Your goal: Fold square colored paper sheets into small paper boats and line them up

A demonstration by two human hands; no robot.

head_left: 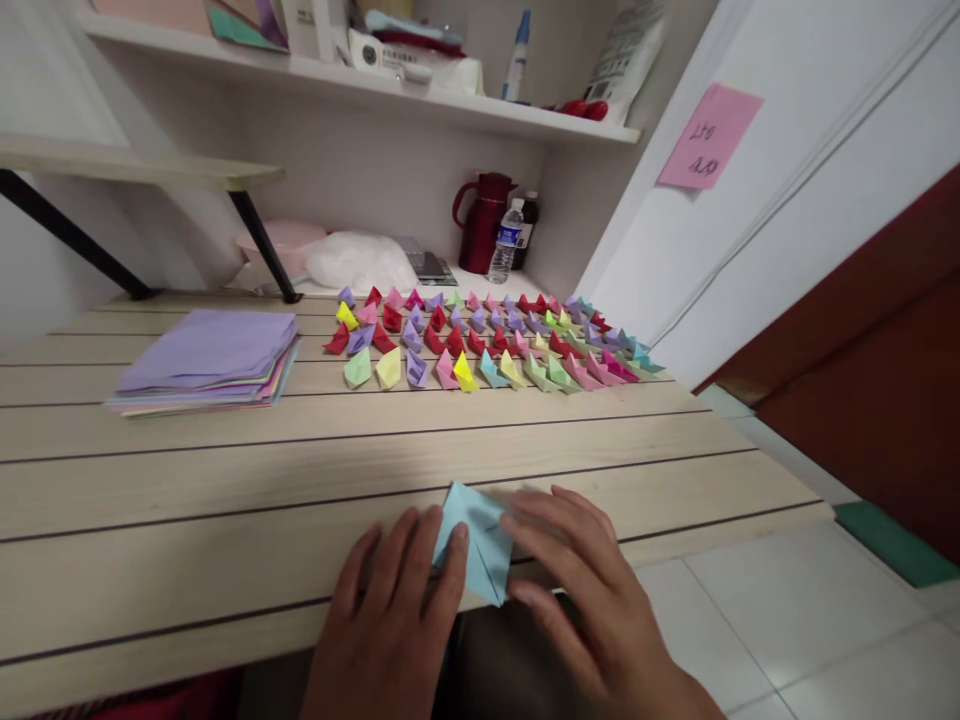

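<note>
The blue paper (pixel 484 560) lies at the front edge of the worktop (pixel 262 485). The left hand (pixel 394 600) is at its left side, fingers spread, thumb on top. The right hand (pixel 589 590) has loose, bent fingers by its right side; I cannot tell if they touch. Boats (pixel 464 375) stand near the back edge.

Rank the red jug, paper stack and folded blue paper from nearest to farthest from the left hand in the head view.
1. Folded blue paper: partly under the left hand.
2. Paper stack: farther left.
3. Red jug: at the back.
</note>
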